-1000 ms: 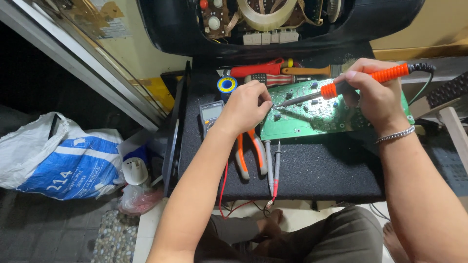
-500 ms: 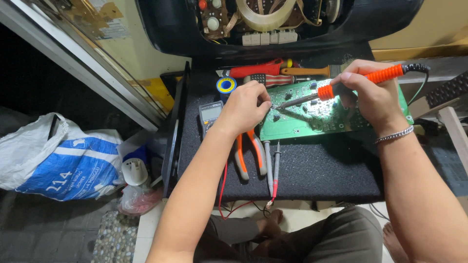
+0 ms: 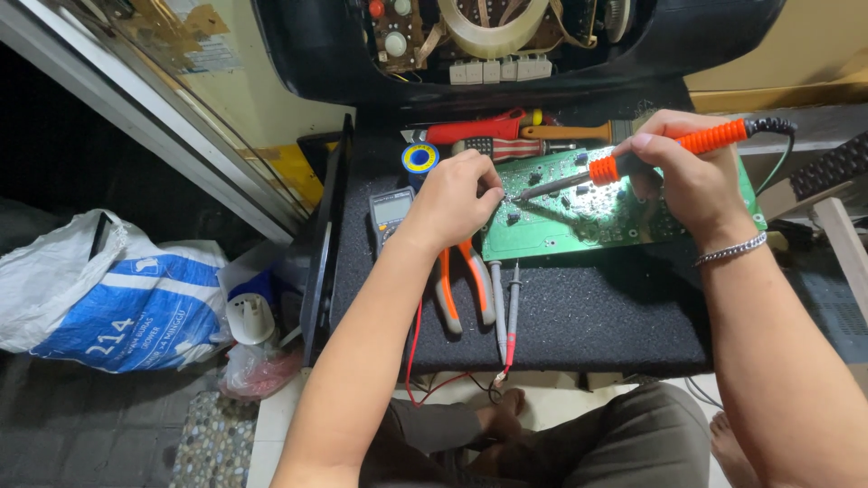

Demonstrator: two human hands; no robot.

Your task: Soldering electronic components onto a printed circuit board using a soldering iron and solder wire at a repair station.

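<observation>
Head view: a green rectangular circuit board [image 3: 624, 212] is laid right of centre on a black foam mat [image 3: 588, 316]. An orange-handled soldering iron [image 3: 633, 158] is gripped in the closed right hand [image 3: 687, 181], tip on the board; soldering is judged under way. The left hand [image 3: 457, 199] is pinched at the board's left edge; what it holds cannot be told. Orange-handled pliers [image 3: 461, 285] and probes [image 3: 506, 307] are crowded below; open mat is left lower right.

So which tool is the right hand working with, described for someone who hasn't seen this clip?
Start at the black mat and find the green circuit board lying on it. The right hand holds a soldering iron above the board, metal tip pointing left toward the left hand. Its ribbed orange handle with a black cord marks it out.
</observation>
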